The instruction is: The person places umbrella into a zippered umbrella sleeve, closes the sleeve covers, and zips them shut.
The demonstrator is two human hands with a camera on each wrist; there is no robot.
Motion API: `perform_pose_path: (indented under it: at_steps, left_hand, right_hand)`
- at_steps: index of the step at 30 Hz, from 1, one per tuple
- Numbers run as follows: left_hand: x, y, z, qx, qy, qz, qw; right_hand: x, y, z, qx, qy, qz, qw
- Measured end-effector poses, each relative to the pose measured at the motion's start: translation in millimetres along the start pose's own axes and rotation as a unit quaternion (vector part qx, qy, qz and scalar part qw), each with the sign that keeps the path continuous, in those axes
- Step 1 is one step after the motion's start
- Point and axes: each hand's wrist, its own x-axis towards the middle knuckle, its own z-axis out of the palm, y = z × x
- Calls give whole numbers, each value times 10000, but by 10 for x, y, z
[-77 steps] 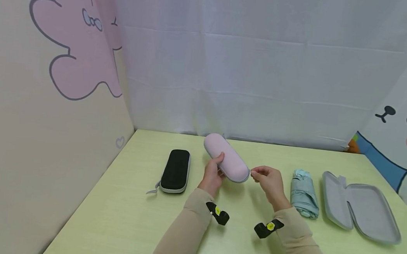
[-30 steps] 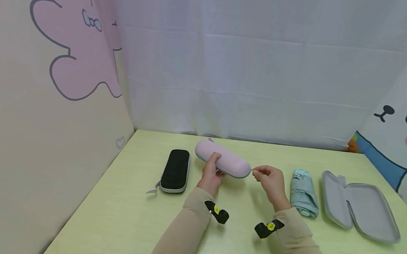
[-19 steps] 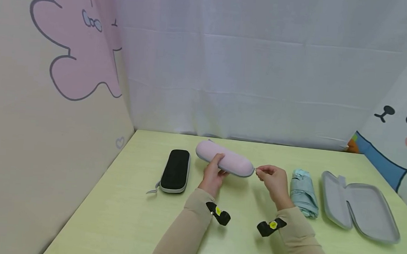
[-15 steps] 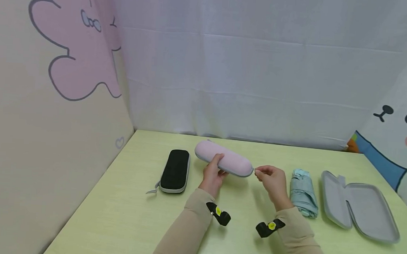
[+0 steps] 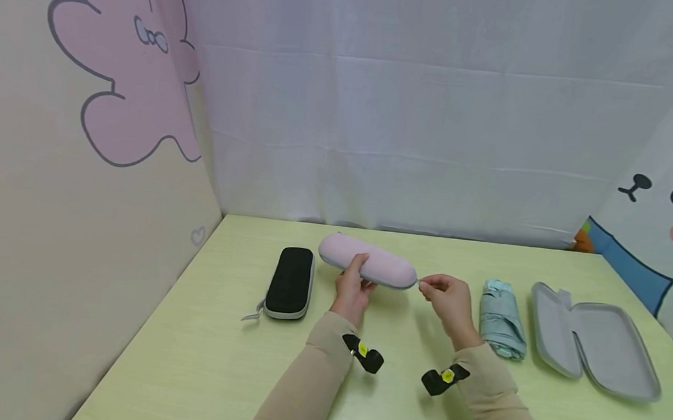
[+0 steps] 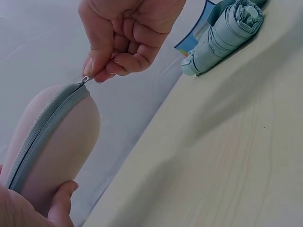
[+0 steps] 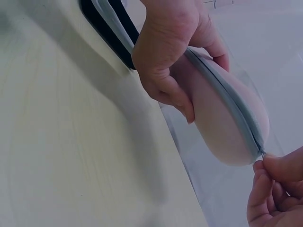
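Note:
My left hand grips a pink glasses case near its middle, thumb on top, and holds it raised over the table. Along the side of the case runs a grey-green zipper, whose two tapes lie together where they show. At the case's right end, my right hand pinches the small zipper pull between thumb and index finger. In the right wrist view the left fingers wrap the pink shell, and the pull sits at the tip beside the right fingertips.
A black zippered case with a grey strap lies left of my hands. To the right are a folded mint umbrella and an open grey case. Walls stand behind and left of the pale yellow table.
The pink case has turned from a steep slant to a flatter one, its far end swinging left and down. Both hands keep their hold; the right hand has shifted only slightly.

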Motion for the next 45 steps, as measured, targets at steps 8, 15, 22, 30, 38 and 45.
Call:
perform_pose_path:
  at_steps: [8,15,22,30,38,45]
  left_hand:
    - [1,-1,-1,-106,137,41,9998]
    - [-12,-11,5,-159,155,79,9997]
    - [-26,7,6,7,-147,-134,9998]
    - [-24,-27,6,-203,-90,-81,9997]
    - [-102,-25,55,-284,226,145,9992]
    - [-110,-32,46,-402,289,168,9986]
  right_hand:
    - [-29,-10,41,7,51,-72,10000]
    - [-22,9,53,8,90,-95,9999]
    - [4,22,-17,55,155,-10,9999]
    - [12,11,-31,-15,383,-20,9993]
    - [-1,11,6,-131,460,-228,9986]
    - [-39,21,49,-184,511,-347,9979]
